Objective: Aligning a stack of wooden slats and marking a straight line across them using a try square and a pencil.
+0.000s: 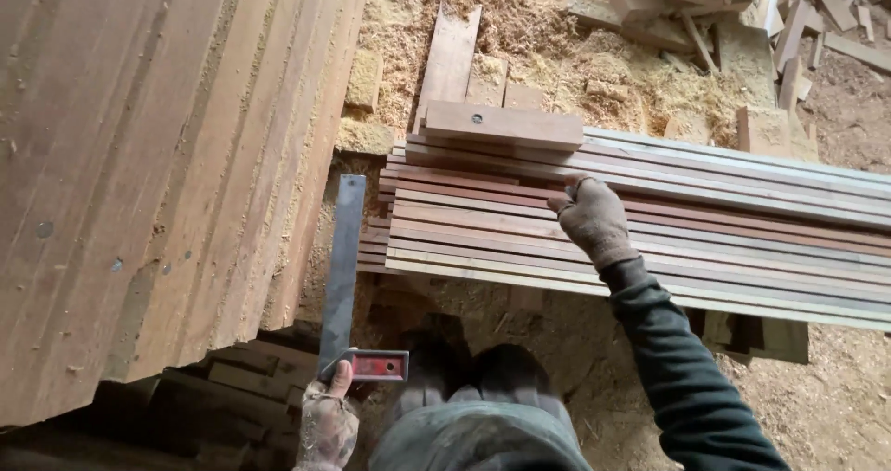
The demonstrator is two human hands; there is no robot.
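Workshop floor, view straight down over the person's knees.

Left hand point(327, 425), gloved, grips a steel square point(345, 285) at its red stock; thumb over the top, fingers wrapped under. The grey blade runs up and away from that hand, nearly straight ahead, its far tip just beside the near end of the slat stack point(650, 220).

Right hand point(594, 220), gloved too, dark green sleeve behind it, rests palm-down on top of the slats. Fingers curl loosely over the strips, forefinger pressed toward the far side; it seems to be pinching or sorting one strip, but whether it truly grasps a single slat I cannot tell.

The stack lies directly ahead of both hands. Its long axis runs crosswise, from in front of the left hand out well past the right hand and off the frame edge. Slats are thin, reddish and pale, laid flat side by side in a few layers. The right hand is on them; the left hand is well back, only the square's blade reaching toward the stack's end.

A short wood block point(506, 123) with a dark hole sits on the far edge of the stack, beyond the right hand. Leaning boards point(139, 174) fill the space left of the left hand. Sawdust point(520, 25) and offcuts point(798, 16) cover the floor beyond.

No bins or boxes in sight.
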